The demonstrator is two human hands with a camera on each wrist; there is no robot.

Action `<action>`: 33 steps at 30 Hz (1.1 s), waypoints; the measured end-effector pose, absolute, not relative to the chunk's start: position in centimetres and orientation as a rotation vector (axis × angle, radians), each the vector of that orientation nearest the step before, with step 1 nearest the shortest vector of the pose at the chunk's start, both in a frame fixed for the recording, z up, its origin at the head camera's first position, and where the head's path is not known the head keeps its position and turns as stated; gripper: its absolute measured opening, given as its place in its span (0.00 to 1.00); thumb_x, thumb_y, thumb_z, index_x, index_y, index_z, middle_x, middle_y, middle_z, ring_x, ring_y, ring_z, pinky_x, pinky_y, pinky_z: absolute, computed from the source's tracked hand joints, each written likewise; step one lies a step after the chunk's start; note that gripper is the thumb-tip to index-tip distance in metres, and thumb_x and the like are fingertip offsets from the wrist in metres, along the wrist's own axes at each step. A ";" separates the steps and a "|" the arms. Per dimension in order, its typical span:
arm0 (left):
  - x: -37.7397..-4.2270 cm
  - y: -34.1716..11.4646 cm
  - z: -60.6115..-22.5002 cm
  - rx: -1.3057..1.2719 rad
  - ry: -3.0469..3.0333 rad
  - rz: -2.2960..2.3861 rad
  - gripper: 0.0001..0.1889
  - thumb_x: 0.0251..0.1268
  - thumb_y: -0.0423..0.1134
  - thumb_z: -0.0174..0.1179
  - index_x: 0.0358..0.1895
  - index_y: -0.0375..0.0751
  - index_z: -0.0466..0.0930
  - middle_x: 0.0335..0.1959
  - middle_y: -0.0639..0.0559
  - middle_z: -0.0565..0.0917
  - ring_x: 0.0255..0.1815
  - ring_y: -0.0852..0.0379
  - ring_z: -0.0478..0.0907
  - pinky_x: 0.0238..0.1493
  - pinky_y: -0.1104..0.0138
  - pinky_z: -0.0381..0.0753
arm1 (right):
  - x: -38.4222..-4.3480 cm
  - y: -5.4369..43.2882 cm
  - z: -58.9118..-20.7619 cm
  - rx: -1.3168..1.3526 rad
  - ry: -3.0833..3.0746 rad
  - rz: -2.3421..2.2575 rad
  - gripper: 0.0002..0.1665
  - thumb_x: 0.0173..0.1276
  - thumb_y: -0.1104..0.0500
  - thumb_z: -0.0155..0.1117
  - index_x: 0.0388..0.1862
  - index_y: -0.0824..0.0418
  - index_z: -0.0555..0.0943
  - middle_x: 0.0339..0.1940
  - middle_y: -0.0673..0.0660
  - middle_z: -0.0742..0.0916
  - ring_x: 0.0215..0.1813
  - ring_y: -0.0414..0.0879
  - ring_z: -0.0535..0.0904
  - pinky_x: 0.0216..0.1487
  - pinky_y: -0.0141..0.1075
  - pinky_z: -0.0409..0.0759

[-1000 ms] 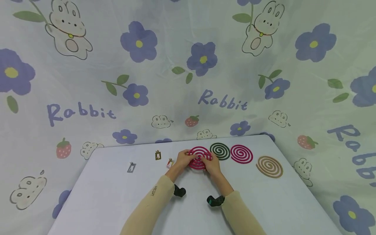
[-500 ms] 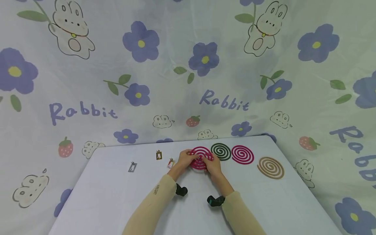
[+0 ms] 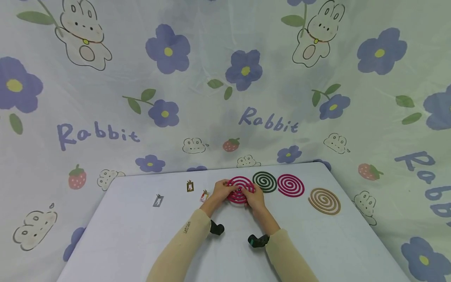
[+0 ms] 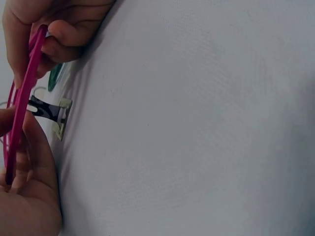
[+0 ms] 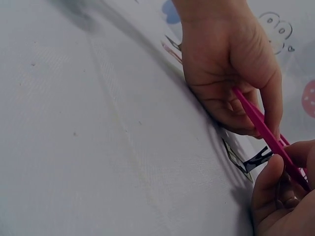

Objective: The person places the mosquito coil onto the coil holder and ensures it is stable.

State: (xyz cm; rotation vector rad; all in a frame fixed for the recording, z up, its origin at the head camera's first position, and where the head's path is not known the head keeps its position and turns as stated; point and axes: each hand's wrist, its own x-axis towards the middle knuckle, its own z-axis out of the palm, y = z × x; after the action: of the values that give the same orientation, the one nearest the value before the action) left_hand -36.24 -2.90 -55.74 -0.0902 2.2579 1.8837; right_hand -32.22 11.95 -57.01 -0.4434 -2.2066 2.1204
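Observation:
Both hands grip a pink mosquito coil [image 3: 239,180] between thumbs and fingers, the left hand [image 3: 220,191] at its left rim and the right hand [image 3: 255,198] at its right. The thumbs meet near the coil's centre. Below the coil is a small metal coil stand [image 4: 47,109], its dark upright tongue reaching toward the coil's middle. In the right wrist view the stand's flat frame [image 5: 236,160] hangs close over the tabletop. The pink coil [image 5: 263,129] shows nearly edge-on there. Fingertips behind the coil are mostly hidden in the head view.
To the right on the white table [image 3: 338,246] lie a green coil [image 3: 264,182], another pink coil [image 3: 291,185] and a tan coil [image 3: 324,201]. Toward the left are a grey stand [image 3: 158,200], a gold stand [image 3: 190,186] and a red-patterned stand [image 3: 204,196]. A printed curtain [image 3: 197,86] hangs behind.
Both hands keep hold of the pink coil in nearly the same place. Only a slight shift of the head view shows.

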 end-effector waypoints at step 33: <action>-36.2 -3.1 -56.0 -0.111 2.234 1.839 0.23 0.57 0.42 0.71 0.53 0.34 0.78 0.45 0.45 0.82 0.43 0.55 0.77 0.47 0.64 0.80 | -31.9 12.1 -57.1 -0.439 -2.227 2.140 0.24 0.67 0.57 0.66 0.59 0.63 0.73 0.44 0.63 0.84 0.16 0.43 0.73 0.16 0.32 0.75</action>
State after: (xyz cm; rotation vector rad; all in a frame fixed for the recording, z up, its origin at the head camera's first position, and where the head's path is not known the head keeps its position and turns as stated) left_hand -36.24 -3.08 -56.00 -0.1110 2.2338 1.8389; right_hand -31.94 12.10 -57.14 -0.4387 -2.2271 2.1401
